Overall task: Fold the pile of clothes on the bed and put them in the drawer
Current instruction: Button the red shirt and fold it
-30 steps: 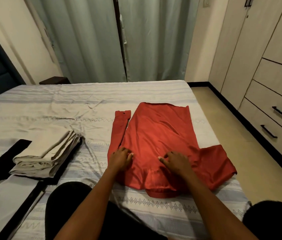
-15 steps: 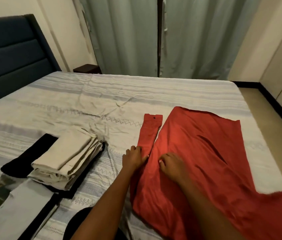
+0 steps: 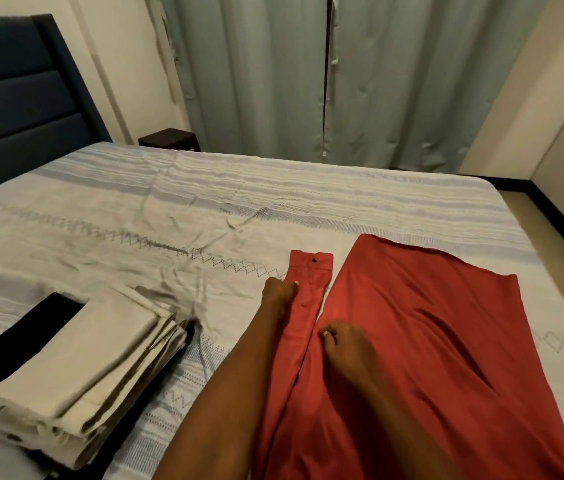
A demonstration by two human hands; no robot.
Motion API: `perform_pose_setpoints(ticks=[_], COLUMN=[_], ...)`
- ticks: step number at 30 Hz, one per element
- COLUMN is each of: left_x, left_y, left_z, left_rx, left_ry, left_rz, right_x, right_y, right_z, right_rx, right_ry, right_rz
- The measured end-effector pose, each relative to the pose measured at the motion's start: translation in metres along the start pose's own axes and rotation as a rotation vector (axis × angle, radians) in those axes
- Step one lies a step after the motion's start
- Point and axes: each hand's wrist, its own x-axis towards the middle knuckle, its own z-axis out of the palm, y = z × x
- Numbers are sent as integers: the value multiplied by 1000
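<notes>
The red shirt [image 3: 429,358] lies spread flat on the bed [image 3: 204,209], and I take it as my landmark. Its long sleeve [image 3: 305,306] stretches out straight along the shirt's left edge, cuff farthest from me, a small dark button [image 3: 314,260] showing on the cuff.

My left hand [image 3: 279,292] sits at the sleeve's outer edge just below the cuff, fingers curled in and closed on the fabric's border; how much cloth is actually pinched I cannot tell. My right hand [image 3: 343,341] rests on the shirt's body just beside the sleeve, nearer to me than the left hand, fingers bent and pressing down on the cloth, nothing lifted in it.

Well to the left of the shirt a stack of folded beige clothes [image 3: 93,368] lies on a black garment [image 3: 24,337]. Beyond the shirt, past the far edge of the bed, grey-green curtains [image 3: 308,81] hang; a dark headboard [image 3: 14,98] stands far off to the shirt's left.
</notes>
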Motion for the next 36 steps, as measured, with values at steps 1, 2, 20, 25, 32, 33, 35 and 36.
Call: perform_pose_setpoints(ticks=[1, 2, 20, 25, 32, 33, 35, 36], left_x=[1, 2, -145, -167, -167, -163, -162, -163], left_y=[7, 16, 38, 20, -45, -56, -76, -85], left_z=[0, -4, -223, -280, -328, -333, -342, -343], left_rx=[-37, -82, -813, -734, -422, -354, -182, -78], left_ry=[-52, -110, 47, 397, 854, 833, 787, 781], left_rz=[-30, -43, 478, 575, 324, 204, -17, -66], right_x=[1, 5, 59, 55, 46, 43, 33, 28], right_y=[0, -1, -263, -349, -405, -401, -391, -383], right_z=[1, 0, -52, -30, 50, 62, 78, 83], right_rx=[15, 30, 1182, 1037, 436, 235, -57, -129], right_ry=[-2, 1, -397, -427, -496, -491, -468, -434], right_rz=[19, 42, -41, -154, -342, -339, -371, -423])
